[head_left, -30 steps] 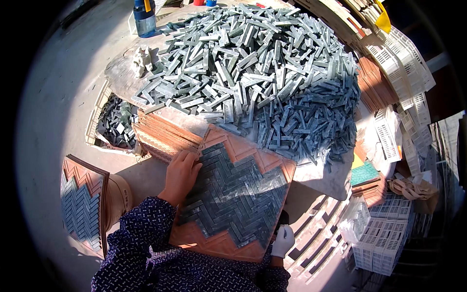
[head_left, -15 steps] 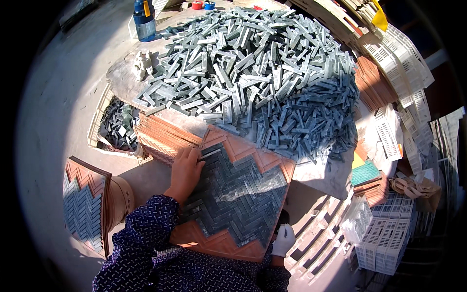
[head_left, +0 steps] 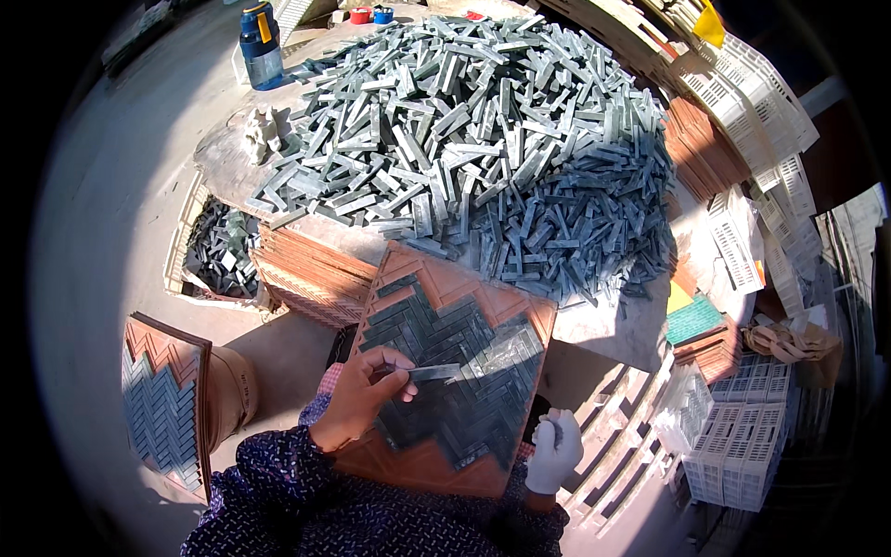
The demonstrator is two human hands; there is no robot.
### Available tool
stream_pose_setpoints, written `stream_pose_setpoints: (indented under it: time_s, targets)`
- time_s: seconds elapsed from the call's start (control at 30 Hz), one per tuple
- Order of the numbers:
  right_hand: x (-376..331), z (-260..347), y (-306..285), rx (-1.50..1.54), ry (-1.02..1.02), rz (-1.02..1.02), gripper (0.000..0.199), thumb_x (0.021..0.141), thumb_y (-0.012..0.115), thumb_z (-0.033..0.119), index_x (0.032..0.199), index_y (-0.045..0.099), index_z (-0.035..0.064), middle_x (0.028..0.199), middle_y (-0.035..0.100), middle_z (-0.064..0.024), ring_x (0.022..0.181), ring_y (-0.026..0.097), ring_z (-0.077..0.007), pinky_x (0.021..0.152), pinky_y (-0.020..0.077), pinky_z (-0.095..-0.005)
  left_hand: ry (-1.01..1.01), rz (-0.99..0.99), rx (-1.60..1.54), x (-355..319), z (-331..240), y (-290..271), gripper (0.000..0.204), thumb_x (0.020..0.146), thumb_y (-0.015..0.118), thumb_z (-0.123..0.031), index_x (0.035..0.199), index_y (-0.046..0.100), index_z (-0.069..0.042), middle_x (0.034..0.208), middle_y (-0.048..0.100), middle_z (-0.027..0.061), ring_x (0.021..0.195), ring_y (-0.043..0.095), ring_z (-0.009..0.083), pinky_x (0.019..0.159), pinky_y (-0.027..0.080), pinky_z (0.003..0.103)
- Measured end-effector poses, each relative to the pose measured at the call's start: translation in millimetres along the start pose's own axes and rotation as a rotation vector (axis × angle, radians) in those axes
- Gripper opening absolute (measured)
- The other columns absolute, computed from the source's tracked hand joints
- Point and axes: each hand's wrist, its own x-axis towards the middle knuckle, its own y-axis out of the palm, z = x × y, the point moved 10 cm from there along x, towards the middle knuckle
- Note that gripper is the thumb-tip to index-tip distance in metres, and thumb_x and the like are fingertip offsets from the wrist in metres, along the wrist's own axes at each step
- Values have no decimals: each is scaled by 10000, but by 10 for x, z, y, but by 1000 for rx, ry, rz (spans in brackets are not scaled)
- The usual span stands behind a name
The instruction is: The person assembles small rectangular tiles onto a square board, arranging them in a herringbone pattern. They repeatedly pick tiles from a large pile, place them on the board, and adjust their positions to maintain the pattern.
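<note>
My bare left hand pinches the end of a thin grey stone strip. It hovers over the lower left of an orange-brown tray with zigzag edges. Dark stone strips lie in the tray in a herringbone pattern, partly in my arm's shadow. My right hand, in a white glove, is beside the tray's lower right edge with its fingers curled in; whatever is in them does not show. Beyond the tray, a large heap of loose grey-green strips covers the table.
Stacked orange-brown trays stand left of the tray, near a crate of dark pieces. A filled tray lies on a drum at far left. A blue bottle stands behind. White crates and a slatted pallet are at right.
My left hand has moved from the tray's upper left edge down and right, bringing the strip over the pattern. My right hand has risen slightly, its fingers curled. The view has shifted a little.
</note>
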Motion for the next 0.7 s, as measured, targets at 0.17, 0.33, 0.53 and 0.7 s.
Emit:
stream_pose_setpoints:
  time_s: [0.17, 0.33, 0.53, 0.7]
  targets:
    - [-163, 498, 804, 147, 27, 444, 500, 706, 768, 26, 1140, 527, -33, 894, 645, -91, 803, 632, -127, 689, 525, -250, 99, 131, -42, -274, 264, 330, 130, 903, 577, -57, 998, 551, 28, 899, 602, 86, 804, 630, 146, 715, 513, 255]
    - [-310, 276, 717, 226, 212, 314, 477, 707, 751, -3, 1117, 513, -49, 866, 641, -106, 718, 622, -128, 617, 509, -240, 223, 214, -12, -367, 294, 484, 114, 897, 566, -15, 1006, 554, 16, 943, 575, 64, 842, 619, 131, 739, 502, 247]
    - [-258, 591, 725, 156, 194, 349, 255, 912, 471, 56, 1081, 535, -123, 935, 647, -183, 774, 676, -222, 668, 555, -274, 82, 185, -89, -409, 385, 474, 108, 903, 560, -23, 1009, 559, 0, 924, 593, 53, 829, 615, 121, 748, 501, 237]
    - [-290, 493, 732, 241, 238, 379, 258, 906, 472, 41, 1094, 533, -125, 962, 637, -183, 794, 671, -219, 693, 555, -276, -45, 152, -255, -391, 589, 409, 117, 901, 570, -33, 1012, 558, 2, 893, 605, 53, 832, 624, 125, 738, 515, 236]
